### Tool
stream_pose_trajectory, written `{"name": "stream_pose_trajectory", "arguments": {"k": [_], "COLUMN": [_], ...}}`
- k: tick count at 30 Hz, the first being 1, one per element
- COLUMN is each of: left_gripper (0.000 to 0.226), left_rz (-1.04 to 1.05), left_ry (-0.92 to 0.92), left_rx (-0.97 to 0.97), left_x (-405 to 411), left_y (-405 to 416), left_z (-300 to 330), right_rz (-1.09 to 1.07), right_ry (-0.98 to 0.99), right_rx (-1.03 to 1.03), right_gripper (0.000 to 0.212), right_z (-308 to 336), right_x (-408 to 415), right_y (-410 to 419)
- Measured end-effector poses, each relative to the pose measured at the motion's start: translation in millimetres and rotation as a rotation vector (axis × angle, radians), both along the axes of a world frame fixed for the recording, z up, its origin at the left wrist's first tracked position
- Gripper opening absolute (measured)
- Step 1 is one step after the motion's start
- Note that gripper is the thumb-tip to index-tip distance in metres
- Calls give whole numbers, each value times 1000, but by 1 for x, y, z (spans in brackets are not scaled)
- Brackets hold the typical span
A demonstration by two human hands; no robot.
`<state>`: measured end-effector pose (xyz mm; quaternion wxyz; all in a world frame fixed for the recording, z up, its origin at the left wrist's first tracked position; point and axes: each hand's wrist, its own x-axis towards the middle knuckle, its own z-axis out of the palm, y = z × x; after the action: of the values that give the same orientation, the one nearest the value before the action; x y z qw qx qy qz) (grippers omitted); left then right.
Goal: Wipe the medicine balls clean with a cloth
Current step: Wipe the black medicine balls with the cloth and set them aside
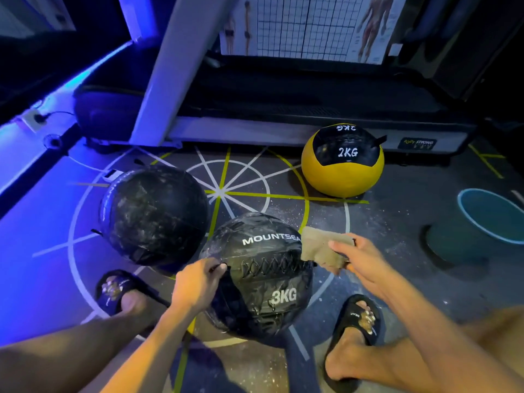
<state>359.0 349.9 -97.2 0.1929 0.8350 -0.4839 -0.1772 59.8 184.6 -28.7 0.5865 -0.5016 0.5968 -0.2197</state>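
ball (261, 282) between hands, cloth (323, 251) right

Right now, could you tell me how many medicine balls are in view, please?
3: the 3KG ball between the feet, a dusty black ball behind it to the left, a yellow 2KG ball by the treadmill.

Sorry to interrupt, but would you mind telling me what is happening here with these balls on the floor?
A person crouching in black slides is cleaning medicine balls. Their left hand grips the black 3KG medicine ball at its laced seam, steadying it on the floor. Their right hand holds a folded beige cloth at the ball's upper right edge. A second, scuffed black ball sits beside it, and a yellow-and-black 2KG ball rests further back near a treadmill.
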Motion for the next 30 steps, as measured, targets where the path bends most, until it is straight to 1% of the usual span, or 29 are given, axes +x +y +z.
{"name": "stream_pose_trajectory", "arguments": {"k": [2,3,6,7,9,12,14,16,19,20,23,24,25,27,28,29,30], "left_gripper": [36,37,36,34,33,34,34,34,33,32,29,29,30,31,30,30,30], "left_rz": [11,19,48,59,77,93,92,99,109,116,133,134,133,127,124,122,122], "left_ry": [0,-3,6,13,26,45,57,72,81,88,95,98,101,98,94,88,83], "left_rx": [-35,-52,-99,-110,-116,-123,-112,-102,-103,-105,-99,-101,-103,-94,-87,-83,-81], "left_x": [9,12,22,23,28,33,35,37,38,39,42,43,43,42,41,40,38], "left_y": [4,6,10,10,13,15,11,8,6,5,3,3,2,-1,-1,-2,-2], "left_z": [-6,-9,-16,-16,-19,-23,-25,-26,-26,-27,-27,-27,-27,-27,-27,-27,-26], "right_rz": [-82,-120,-202,-204,-125,94,158,133,13,16,179,232,234,108,67,70,134], "right_ry": [-13,17,225,263,336,437,483,483,444,457,522,547,554,485,424,355,303], "right_rx": [9,-6,-171,-237,-349,-456,-513,-527,-508,-512,-506,-508,-506,-479,-503,-562,-647], "right_gripper": [17,15,8,6,6,9,11,11,10,12,44,48,48,45,45,47,47], "right_z": [-18,-24,-36,-39,-47,-58,-65,-71,-72,-74,-87,-94,-98,-102,-102,-101,-99], "right_x": [13,18,33,37,48,69,77,77,66,64,66,69,74,92,104,117,128], "right_y": [7,10,11,11,12,13,13,12,8,6,3,4,7,20,31,43,56]}}
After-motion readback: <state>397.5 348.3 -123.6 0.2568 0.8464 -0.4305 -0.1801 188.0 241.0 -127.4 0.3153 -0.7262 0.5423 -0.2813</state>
